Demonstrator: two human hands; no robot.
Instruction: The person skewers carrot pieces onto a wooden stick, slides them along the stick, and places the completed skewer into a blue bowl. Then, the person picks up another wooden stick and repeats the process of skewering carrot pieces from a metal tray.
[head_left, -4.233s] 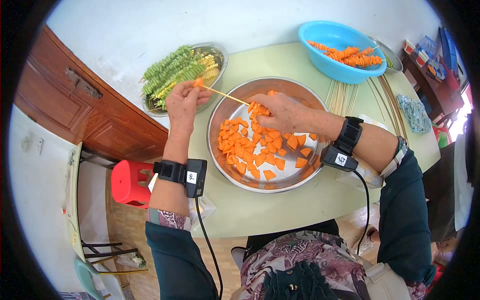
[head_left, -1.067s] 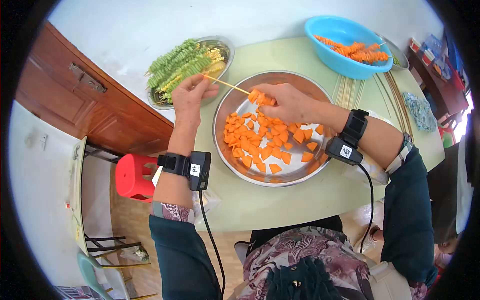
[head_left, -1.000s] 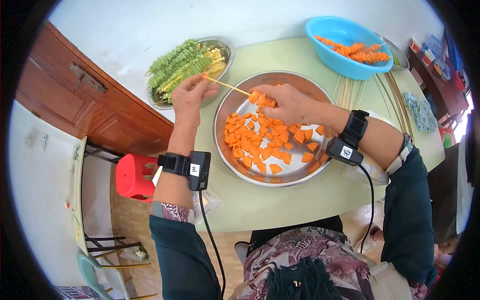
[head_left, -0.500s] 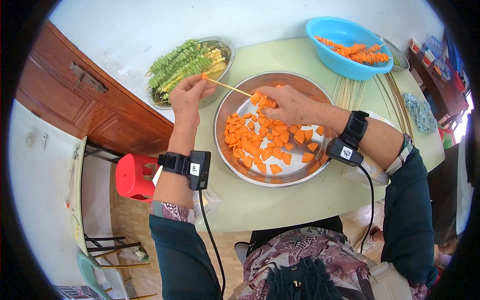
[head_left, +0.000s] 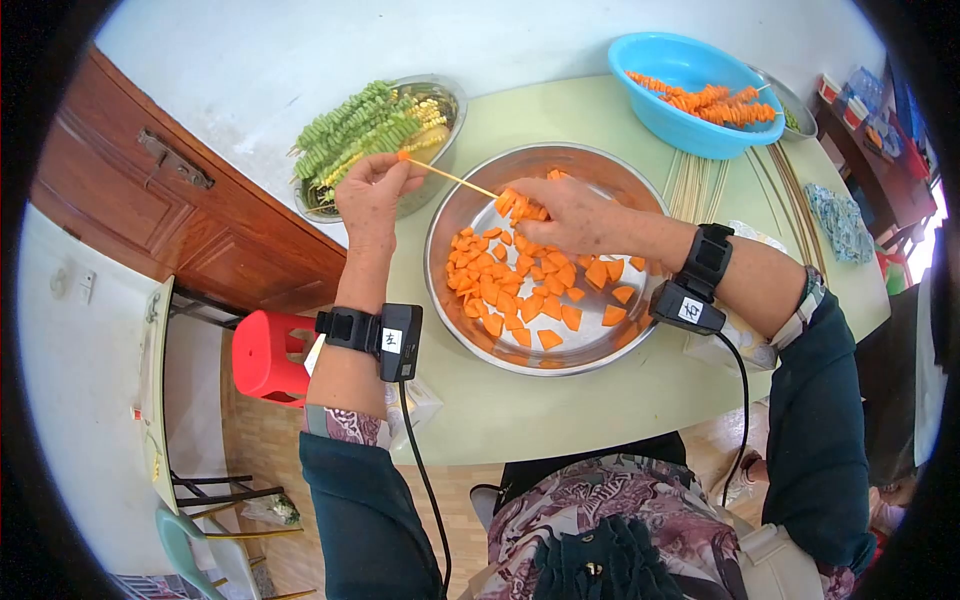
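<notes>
A thin wooden skewer (head_left: 452, 180) runs between my two hands, over the left rim of a wide steel basin (head_left: 462, 335). My left hand (head_left: 366, 205) pinches a small orange carrot piece (head_left: 403, 155) at the skewer's left end. At the other end, my right hand (head_left: 578, 215) is closed around several carrot slices (head_left: 518, 206) threaded on the stick, above the basin. Its fingertips are partly hidden. Many loose carrot pieces (head_left: 505, 290) lie on the basin's floor, mostly in its left half.
Behind my left hand, a metal bowl (head_left: 445, 150) holds green and yellow skewers. A blue basin (head_left: 665, 125) with carrot skewers stands at the back right, with bare sticks (head_left: 695, 185) lying before it. A crumpled cloth (head_left: 838, 225) is farther right. A red stool (head_left: 262, 355) stands left.
Both hands have shifted very slightly left together with the skewer. Their grips look the same, and the loose carrot pieces stay where they were in the basin.
</notes>
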